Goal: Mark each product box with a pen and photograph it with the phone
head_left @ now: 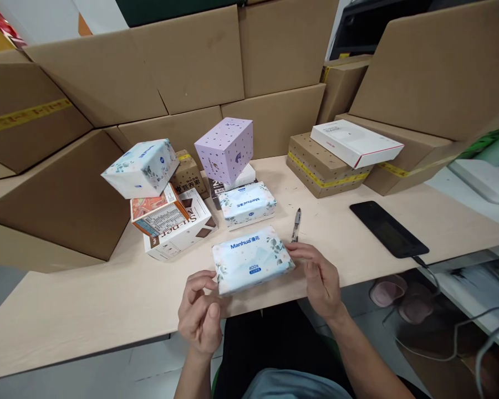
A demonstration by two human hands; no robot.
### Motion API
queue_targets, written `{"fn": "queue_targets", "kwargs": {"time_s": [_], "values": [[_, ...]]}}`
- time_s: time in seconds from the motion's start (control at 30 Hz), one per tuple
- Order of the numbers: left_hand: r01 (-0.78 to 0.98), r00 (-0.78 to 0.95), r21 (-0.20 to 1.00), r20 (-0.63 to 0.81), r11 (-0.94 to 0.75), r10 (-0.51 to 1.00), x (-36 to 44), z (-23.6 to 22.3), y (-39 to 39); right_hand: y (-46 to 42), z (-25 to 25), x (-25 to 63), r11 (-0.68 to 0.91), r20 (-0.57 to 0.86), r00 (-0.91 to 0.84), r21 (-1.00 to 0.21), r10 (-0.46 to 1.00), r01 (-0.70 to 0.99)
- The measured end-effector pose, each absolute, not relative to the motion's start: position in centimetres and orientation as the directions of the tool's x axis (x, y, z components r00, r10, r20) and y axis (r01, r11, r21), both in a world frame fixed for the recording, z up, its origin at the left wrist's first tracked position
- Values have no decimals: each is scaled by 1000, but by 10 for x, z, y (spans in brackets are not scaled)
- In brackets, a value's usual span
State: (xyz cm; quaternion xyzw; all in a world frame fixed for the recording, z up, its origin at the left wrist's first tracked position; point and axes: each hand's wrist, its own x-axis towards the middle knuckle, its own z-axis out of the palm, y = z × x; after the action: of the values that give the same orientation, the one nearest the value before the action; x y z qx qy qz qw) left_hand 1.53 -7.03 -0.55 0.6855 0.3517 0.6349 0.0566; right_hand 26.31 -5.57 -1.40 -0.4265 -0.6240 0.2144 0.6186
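Note:
A soft pack of Manhua tissues [251, 259], pale blue with leaf prints, lies near the front edge of the light wooden table [108, 299]. My left hand [199, 313] curls at the pack's near left corner, fingertips touching it. My right hand [318, 277] rests against the pack's right end, fingers bent along it. A second tissue pack [247, 204] lies just behind. A third tissue pack [142, 167] sits tilted on top of small boxes at the left.
A lilac cube box [227, 148] stands on other small boxes. A pen [296, 223] lies right of the packs. A black phone [387, 228] with a cable lies at the right. A white flat box [355, 142] tops a taped carton. Large cardboard cartons wall the back.

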Motion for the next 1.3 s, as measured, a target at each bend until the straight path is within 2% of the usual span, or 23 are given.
{"fn": "queue_targets", "kwargs": {"time_s": [0.07, 0.13, 0.2, 0.27, 0.33, 0.4, 0.5, 0.6, 0.7, 0.73, 0.8, 0.87, 0.93, 0.97, 1.03, 1.1, 1.2, 1.3], "values": [[431, -66, 519, 834, -738, 548, 16, -5, -70, -50, -12, 269, 499, 600, 158, -762, 785, 414], [446, -88, 523, 834, -726, 545, 17, -4, -69, -39, -7, 278, 410, 606, 126, -662, 785, 627], [460, -97, 517, 838, -722, 538, 17, -4, -68, -26, 1, 288, 276, 550, 38, -477, 835, 834], [471, -67, 487, 851, -736, 520, 17, -3, -68, -12, 8, 296, 170, 404, -59, -246, 913, 954], [484, -18, 448, 864, -751, 504, 16, -3, -68, -2, 14, 300, 163, 247, -144, -59, 958, 985], [500, 15, 433, 861, -750, 508, 16, -3, -69, 4, 18, 302, 209, 164, -212, 34, 963, 977], [516, 16, 462, 837, -721, 547, 16, -4, -69, 4, 16, 302, 248, 160, -256, 71, 953, 966], [532, 5, 490, 814, -691, 581, 17, -4, -69, 2, 11, 305, 250, 220, -259, 67, 941, 966], [558, 44, 465, 811, -687, 584, 18, -1, -68, 2, 4, 310, 203, 350, -193, 7, 917, 979], [566, 69, 446, 812, -693, 580, 18, 1, -67, 2, 1, 312, 182, 421, -141, -58, 896, 982], [590, 127, 395, 816, -704, 564, 19, 3, -66, 2, -2, 314, 159, 582, 37, -282, 812, 946], [636, 184, 316, 824, -704, 536, 22, 5, -66, 2, -3, 312, 222, 659, 257, -552, 707, 804], [687, 228, 226, 836, -691, 500, 28, 7, -68, -1, 1, 305, 348, 605, 419, -765, 677, 541], [703, 245, 184, 844, -687, 477, 33, 8, -70, -3, 4, 299, 403, 548, 451, -832, 705, 382], [710, 274, 115, 863, -695, 423, 45, 10, -74, -8, 13, 286, 452, 445, 425, -888, 788, 91], [703, 298, 65, 877, -708, 377, 59, 12, -78, -12, 23, 272, 447, 397, 346, -892, 850, -74], [713, 308, 43, 877, -699, 369, 78, 14, -79, -19, 37, 253, 420, 384, 244, -900, 891, -117], [774, 289, 59, 853, -631, 434, 90, 9, -76, -23, 43, 240, 419, 406, 193, -907, 894, -32]]}}
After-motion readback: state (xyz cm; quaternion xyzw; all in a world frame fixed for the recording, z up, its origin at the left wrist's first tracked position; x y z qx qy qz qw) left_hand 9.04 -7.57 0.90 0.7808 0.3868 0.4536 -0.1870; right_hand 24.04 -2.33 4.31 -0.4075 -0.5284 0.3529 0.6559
